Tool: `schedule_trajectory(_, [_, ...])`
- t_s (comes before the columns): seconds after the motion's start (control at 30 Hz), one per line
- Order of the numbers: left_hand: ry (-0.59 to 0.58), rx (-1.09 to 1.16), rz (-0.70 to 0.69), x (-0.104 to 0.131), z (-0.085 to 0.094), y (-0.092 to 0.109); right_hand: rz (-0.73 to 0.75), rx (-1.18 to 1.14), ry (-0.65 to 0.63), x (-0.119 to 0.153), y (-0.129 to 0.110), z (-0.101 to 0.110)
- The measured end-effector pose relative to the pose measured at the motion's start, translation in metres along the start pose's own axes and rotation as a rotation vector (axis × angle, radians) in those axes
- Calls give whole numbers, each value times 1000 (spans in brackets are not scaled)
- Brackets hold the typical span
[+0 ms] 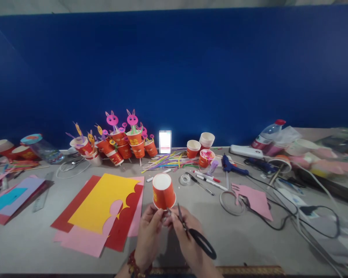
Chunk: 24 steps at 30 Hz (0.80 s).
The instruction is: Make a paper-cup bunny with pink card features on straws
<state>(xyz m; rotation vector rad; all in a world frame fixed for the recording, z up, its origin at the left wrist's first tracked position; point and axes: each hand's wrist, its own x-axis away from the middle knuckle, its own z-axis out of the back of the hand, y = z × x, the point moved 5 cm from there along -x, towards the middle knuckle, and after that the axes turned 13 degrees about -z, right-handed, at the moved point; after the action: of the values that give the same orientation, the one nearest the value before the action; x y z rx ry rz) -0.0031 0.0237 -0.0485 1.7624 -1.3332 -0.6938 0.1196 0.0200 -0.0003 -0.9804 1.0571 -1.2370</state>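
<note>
A red paper cup [164, 195] is upside down near the middle of the table, its white base facing up and its rim toward me. My left hand [150, 227] is closed on the cup's rim from the left, thumb on the near side. Black-handled scissors [202, 243] are in my right hand [187, 235], the blades slightly apart and pointing at the cup's rim. The fingertips of both hands nearly meet there, and the exact spot at the blade tips is too small to make out.
Coloured sheets [95, 204] lie to the left. Decorated cups [124, 144] stand at the back, beside loose coloured sticks [168, 160]. Rightward are pens [210, 179], a tape roll [185, 178], a blue glue gun [233, 166], cables [278, 227] and a bottle [268, 135].
</note>
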Motion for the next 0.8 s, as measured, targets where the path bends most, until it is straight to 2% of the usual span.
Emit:
schedule_trajectory(0.1, [-59, -64, -110, -13, 9, 10, 238, 134, 27, 0, -13, 5])
schedule_trajectory(0.2, [-148, -164, -300, -31, 17, 34, 433, 227, 54, 0, -25, 7])
schedule_trajectory(0.27, [-302, -269, -417, -41, 12, 52, 485, 250, 14, -2, -30, 6])
schedule_trajectory(0.33, [-453, -343, -455, -46, 3, 64, 509, 261, -45, -2, -34, 4])
schedule_trajectory(0.4, [-520, -394, -467, -48, -3, 69, 497, 269, -79, -2, -37, 3])
schedule_trajectory(0.47, [-466, -440, -482, -48, -4, 68, 456, 260, -90, -2, -37, 1])
schedule_trajectory(0.57, [-310, -494, -512, -46, 3, 57, 365, 224, -74, 1, -34, -1])
schedule_trajectory(0.67, [-224, -535, -558, -41, 11, 45, 209, 176, -71, 4, -23, -4])
schedule_trajectory(0.8, [-106, -589, -642, -32, 24, 31, 15, 2, -147, 8, -8, -10])
